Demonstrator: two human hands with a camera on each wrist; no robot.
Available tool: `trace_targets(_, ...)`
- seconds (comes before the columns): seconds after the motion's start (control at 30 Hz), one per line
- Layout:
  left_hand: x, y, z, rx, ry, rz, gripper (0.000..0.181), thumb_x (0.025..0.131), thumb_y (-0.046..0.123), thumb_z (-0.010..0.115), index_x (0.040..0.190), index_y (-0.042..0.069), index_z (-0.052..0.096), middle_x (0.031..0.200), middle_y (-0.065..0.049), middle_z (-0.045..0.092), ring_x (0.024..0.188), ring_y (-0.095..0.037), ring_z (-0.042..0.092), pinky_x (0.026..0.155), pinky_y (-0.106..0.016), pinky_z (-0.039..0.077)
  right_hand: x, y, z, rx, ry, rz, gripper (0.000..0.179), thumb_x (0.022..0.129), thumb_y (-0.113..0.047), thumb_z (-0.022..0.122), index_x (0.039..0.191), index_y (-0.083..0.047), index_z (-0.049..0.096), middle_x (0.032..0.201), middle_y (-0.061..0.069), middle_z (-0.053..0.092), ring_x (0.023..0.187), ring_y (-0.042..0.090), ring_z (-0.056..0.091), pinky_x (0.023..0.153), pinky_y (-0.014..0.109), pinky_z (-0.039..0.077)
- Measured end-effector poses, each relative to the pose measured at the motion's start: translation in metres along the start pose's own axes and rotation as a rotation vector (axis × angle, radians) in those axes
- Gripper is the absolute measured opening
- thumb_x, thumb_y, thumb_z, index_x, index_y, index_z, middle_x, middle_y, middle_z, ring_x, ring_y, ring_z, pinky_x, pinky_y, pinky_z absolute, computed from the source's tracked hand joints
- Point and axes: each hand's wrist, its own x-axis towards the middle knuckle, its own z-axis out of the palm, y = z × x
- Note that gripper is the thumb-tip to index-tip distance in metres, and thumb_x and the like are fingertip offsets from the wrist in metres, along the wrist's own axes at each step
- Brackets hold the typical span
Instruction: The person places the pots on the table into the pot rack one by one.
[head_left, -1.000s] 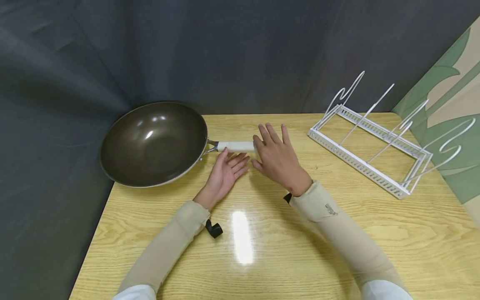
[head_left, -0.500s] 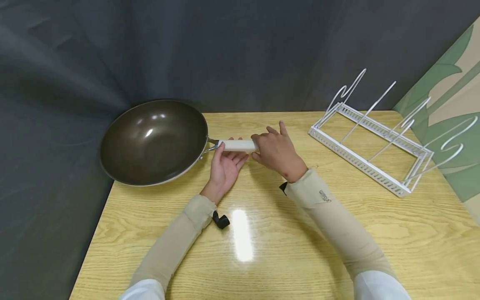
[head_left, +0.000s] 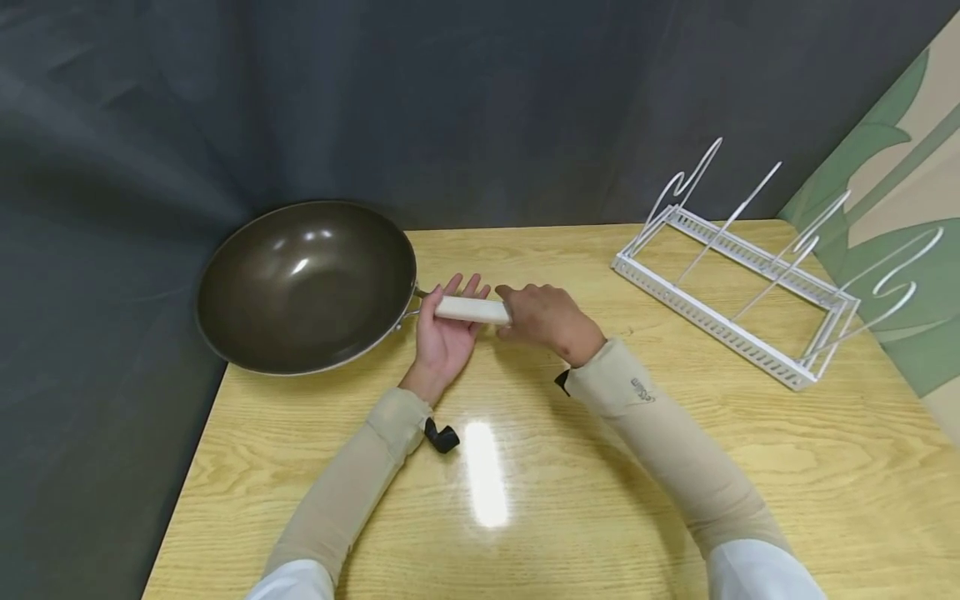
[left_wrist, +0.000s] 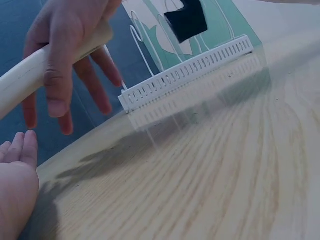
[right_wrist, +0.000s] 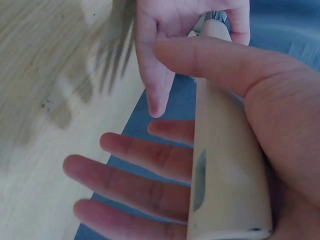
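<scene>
A glossy wood-grain surface (head_left: 570,500) spreads out before the person. Above it, the left hand (head_left: 444,346) lies palm up under the white handle (head_left: 471,310), and the right hand (head_left: 551,318) straddles its end, both with fingers straight, not wrapped. The wok (head_left: 307,292) is at left, the white rack (head_left: 708,324) farther right, before a dark curtain (head_left: 465,108). The step looks like settling a hold; securing it calls for curling the fingers.

Holds the left hand (head_left: 446,342) palm up beneath the white handle (head_left: 474,311) of a dark pan (head_left: 307,287); lays the right hand (head_left: 547,318) over the handle's end, well apart from a white rack (head_left: 705,320).
</scene>
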Motion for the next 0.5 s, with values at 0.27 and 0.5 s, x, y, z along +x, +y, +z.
trace_targets(0.27,0.004,0.001,-0.001,-0.079,-0.014,-0.009,0.078,0.105,0.050,0.042,0.162,0.006,0.014,0.160,-0.020,0.036,0.143,-0.036,0.042,0.117,-0.048,0.033,-0.003,-0.002,0.008,0.057,-0.064,0.063,0.037,0.092,-0.035,0.075,0.109,-0.003,0.068,0.084,0.007,0.065,0.069,0.024,0.061,0.064,0.041,0.051)
trace_targets(0.5,0.002,0.003,0.000,-0.124,-0.028,-0.010,0.070,0.107,0.046,0.033,0.164,0.009,0.013,0.166,-0.019,0.025,0.145,-0.035,0.039,0.117,-0.051,0.033,-0.009,-0.001,0.018,0.262,-0.108,0.034,0.025,0.095,-0.027,0.071,0.103,-0.003,0.068,0.070,0.006,0.066,0.057,0.026,0.068,0.049,0.033,0.048)
